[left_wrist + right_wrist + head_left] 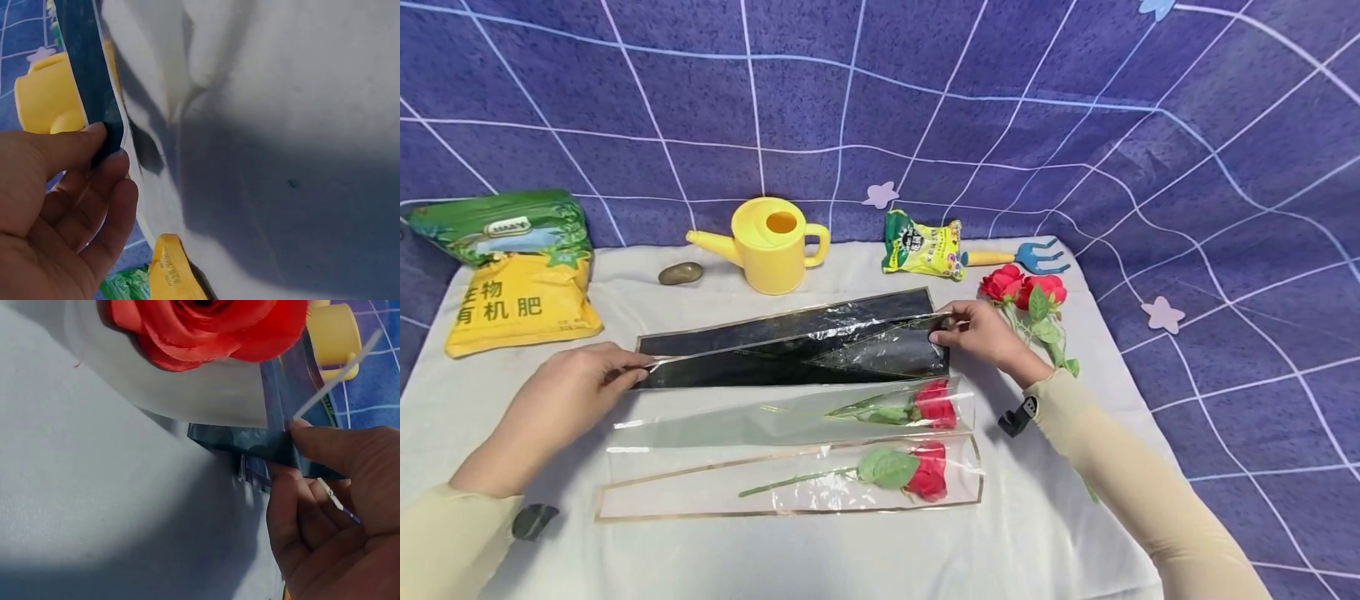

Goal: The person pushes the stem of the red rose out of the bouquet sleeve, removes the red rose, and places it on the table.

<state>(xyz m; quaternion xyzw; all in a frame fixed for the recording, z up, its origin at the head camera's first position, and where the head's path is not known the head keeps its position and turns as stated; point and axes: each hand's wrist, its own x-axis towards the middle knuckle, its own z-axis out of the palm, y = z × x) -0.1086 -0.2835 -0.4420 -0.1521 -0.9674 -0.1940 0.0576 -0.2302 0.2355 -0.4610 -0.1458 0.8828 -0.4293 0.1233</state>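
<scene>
A long, glossy black flower sleeve [790, 367] with a thin gold edge stretches between both hands. My left hand [572, 387] pinches its narrow left end between thumb and fingers, shown close up in the left wrist view. At the wide right end, my right hand [981, 333] pinches the film near its edge; in the right wrist view a thin white strip [337, 378] sticks out beside the thumb. Just in front lies a clear sleeve [700, 432] with a red rose [936, 404] inside. Nearest me is a gold-edged clear sleeve [662, 502] holding another red rose [928, 471].
Loose red roses [1045, 292] lie right of my right hand, beside a blue hand fork [1037, 255] and a small yellow-green packet [922, 246]. Behind the sleeve stand a yellow watering can [772, 258] and a brown stone [681, 272]. A fertilizer bag [520, 292] sits far left.
</scene>
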